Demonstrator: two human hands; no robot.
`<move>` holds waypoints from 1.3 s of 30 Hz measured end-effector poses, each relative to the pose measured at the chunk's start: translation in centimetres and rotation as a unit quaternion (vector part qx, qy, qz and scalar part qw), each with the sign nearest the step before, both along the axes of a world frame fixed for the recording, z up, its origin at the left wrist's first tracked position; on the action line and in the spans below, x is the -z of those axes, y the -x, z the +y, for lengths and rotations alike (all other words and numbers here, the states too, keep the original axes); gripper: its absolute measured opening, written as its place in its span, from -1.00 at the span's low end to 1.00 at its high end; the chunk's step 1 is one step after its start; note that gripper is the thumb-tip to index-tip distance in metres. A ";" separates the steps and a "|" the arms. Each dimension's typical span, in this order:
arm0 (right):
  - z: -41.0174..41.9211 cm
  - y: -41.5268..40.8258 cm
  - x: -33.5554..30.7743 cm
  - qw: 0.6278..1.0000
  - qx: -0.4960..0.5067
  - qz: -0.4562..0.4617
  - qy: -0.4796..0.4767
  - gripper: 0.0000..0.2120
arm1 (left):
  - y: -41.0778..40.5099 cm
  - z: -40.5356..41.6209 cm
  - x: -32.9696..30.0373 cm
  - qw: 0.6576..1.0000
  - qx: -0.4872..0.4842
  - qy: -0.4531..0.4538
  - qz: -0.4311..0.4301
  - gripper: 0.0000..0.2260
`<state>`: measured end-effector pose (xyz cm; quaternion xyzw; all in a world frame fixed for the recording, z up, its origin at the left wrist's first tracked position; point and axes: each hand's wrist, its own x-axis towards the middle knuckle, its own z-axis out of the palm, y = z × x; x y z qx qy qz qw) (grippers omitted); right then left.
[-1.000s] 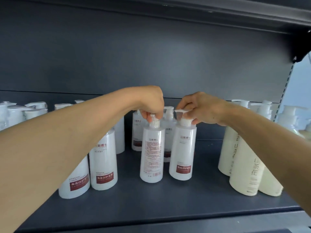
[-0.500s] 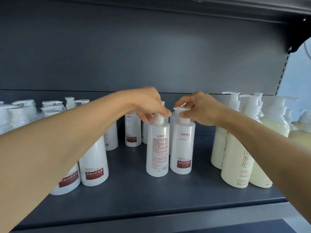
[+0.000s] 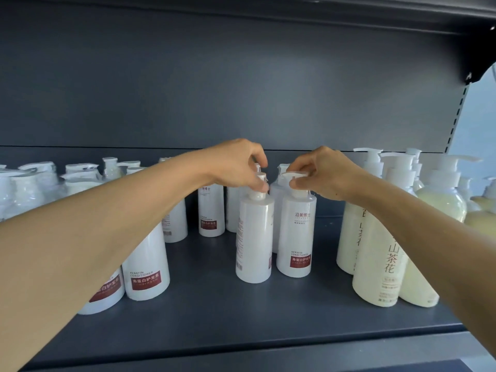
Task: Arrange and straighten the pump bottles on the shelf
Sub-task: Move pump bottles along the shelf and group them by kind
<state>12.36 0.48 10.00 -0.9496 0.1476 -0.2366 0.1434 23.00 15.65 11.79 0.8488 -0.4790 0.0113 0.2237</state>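
Two white pump bottles stand side by side at the middle of the dark shelf (image 3: 241, 318). The left bottle (image 3: 253, 237) shows its side and barcode label; my left hand (image 3: 239, 165) pinches its pump head from above. The right bottle (image 3: 295, 234) faces front with its red label; my right hand (image 3: 319, 173) pinches its pump head. More white bottles stand behind them.
White red-labelled bottles (image 3: 146, 264) crowd the left under my left forearm. Cream bottles with grey characters (image 3: 381, 253) stand at the right, pale yellow ones (image 3: 442, 200) behind. Bare shelf lies in front of the middle pair. The upper shelf's bracket (image 3: 472, 73) hangs top right.
My left hand turned its bottle, so the back label now faces left. The two bottles sit closer together. The camera has shifted a little.
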 end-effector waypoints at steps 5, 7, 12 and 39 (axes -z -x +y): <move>0.2 -0.1 0.1 1.000 0.012 0.002 0.019 -0.79 | 0.7 -1.0 0.2 0.997 -0.064 -0.016 -0.046 -0.68; 0.3 -0.1 0.0 1.000 0.011 -0.001 0.019 -0.79 | 0.5 -1.2 0.0 0.999 -0.035 -0.012 0.004 -0.82; 0.1 0.0 0.0 1.000 0.014 -0.007 0.001 -0.83 | -0.2 -1.2 -0.3 0.998 0.018 -0.005 0.065 -0.96; 2.4 2.1 14.5 0.954 0.052 -0.089 -0.281 -0.44 | 2.5 0.0 16.7 0.942 -0.105 0.251 0.198 -0.47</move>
